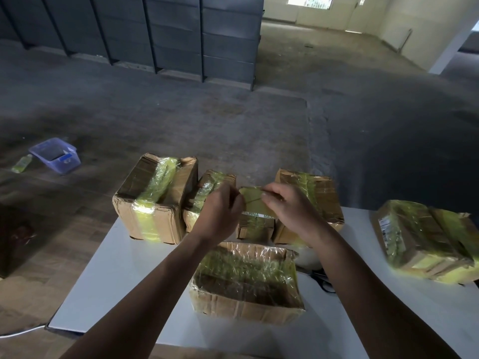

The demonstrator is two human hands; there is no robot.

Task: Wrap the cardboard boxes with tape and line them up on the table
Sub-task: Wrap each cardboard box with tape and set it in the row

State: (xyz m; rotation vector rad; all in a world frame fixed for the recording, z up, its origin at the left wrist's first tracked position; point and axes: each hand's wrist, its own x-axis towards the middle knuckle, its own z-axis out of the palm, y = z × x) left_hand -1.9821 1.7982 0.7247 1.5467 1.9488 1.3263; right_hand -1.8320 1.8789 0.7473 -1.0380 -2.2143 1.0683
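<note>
The small box [255, 222] stood mid-row at the surface's [116, 281] twelve o'clock. The left grip [220, 211] seemingly pinched tape [250, 196] at its nine o'clock edge, while the right grip [287, 208] clamped its top. The tape wanted pulling taut, then smoothing flat.

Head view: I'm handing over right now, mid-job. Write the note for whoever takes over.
Left hand: fingers curled at the top left edge of the small box; grip hidden.
Right hand: fingers on that box's top; grip unclear.
Where: four boxes in a back row on the white table, small box third from left; near box in front; far-right cardboard apart, blurred.
Done: yellowish tape shows on all.
Left: probably finish the small box, then line up the strays.
</note>
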